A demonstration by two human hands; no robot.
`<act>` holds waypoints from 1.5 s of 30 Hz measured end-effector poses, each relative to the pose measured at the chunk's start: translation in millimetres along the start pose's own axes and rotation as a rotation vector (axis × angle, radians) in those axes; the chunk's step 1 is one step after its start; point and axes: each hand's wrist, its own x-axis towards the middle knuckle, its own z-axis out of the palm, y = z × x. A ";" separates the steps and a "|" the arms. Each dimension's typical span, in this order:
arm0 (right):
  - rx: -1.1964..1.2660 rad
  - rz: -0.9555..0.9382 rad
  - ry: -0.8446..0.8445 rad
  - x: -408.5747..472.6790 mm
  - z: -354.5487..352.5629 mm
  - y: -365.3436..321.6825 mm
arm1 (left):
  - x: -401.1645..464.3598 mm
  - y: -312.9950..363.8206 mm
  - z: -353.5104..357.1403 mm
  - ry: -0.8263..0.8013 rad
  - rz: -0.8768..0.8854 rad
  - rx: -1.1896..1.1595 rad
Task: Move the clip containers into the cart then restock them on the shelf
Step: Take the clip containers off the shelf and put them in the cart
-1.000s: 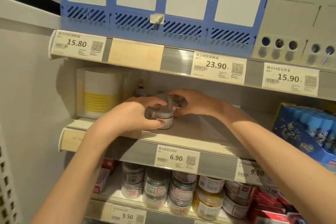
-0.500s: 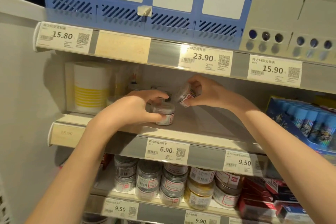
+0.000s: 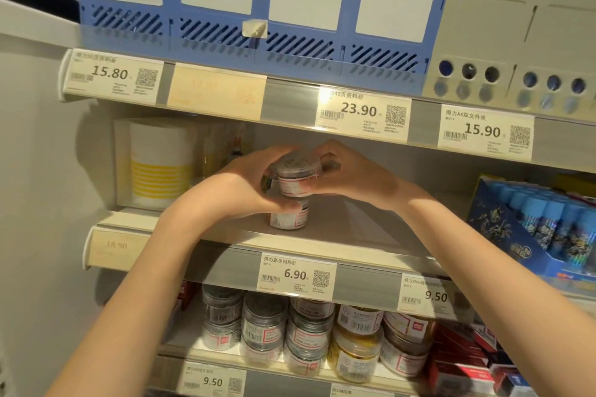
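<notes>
A plain pale wall [image 3: 35, 203] fills the frame's left; tiered store shelves [image 3: 322, 245] with price-tag rails fill the rest.

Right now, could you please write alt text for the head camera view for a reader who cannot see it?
Two bare hands, left hand and right hand, hold an upper clip container on top of a lower clip container standing on the middle shelf above a 6.90 price tag. More jars fill the shelf below.

Clear clip container [image 3: 295, 176] upright atop second container [image 3: 288, 217], middle shelf [image 3: 338, 235].
</notes>
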 end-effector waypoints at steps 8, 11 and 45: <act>0.074 0.070 -0.077 0.8 2.6 4.6 | 4.3 -2.9 -0.5 -0.023 0.000 -0.038; 0.045 0.114 -0.062 6.4 0.7 12.2 | 2.2 -4.3 1.9 -0.014 0.001 -0.009; -0.614 0.072 -0.282 81.6 -4.8 58.1 | -14.4 -15.0 26.4 0.412 -0.115 0.135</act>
